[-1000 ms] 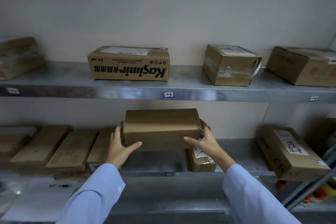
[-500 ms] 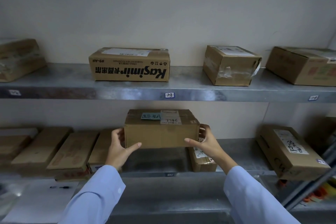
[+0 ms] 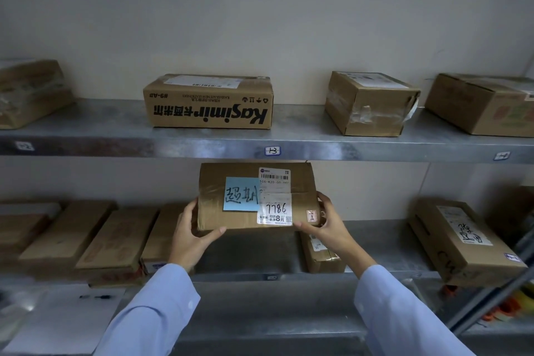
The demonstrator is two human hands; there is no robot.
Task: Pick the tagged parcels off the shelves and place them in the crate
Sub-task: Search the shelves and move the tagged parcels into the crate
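Observation:
A brown cardboard parcel (image 3: 303, 179) is held up in front of the middle shelf, its top face tipped toward me. That face carries a blue handwritten tag (image 3: 241, 194) and white shipping labels with "7786". My left hand (image 3: 192, 235) grips the parcel's left end, thumb under the lower edge. My right hand (image 3: 326, 225) grips its right end, fingers curled round the side. No crate is in view.
The upper shelf (image 3: 202, 141) holds a Kasimir box (image 3: 209, 102), a taped box (image 3: 370, 104) and boxes at both ends. The middle shelf (image 3: 372, 243) bears flat boxes (image 3: 115, 237) at left, a small parcel (image 3: 322, 254) behind my right wrist and a labelled box (image 3: 459, 243) at right.
The parcel has been tilted toward me in both hands, so its top face with the blue tag and labels now shows in full. Both hands keep their hold.

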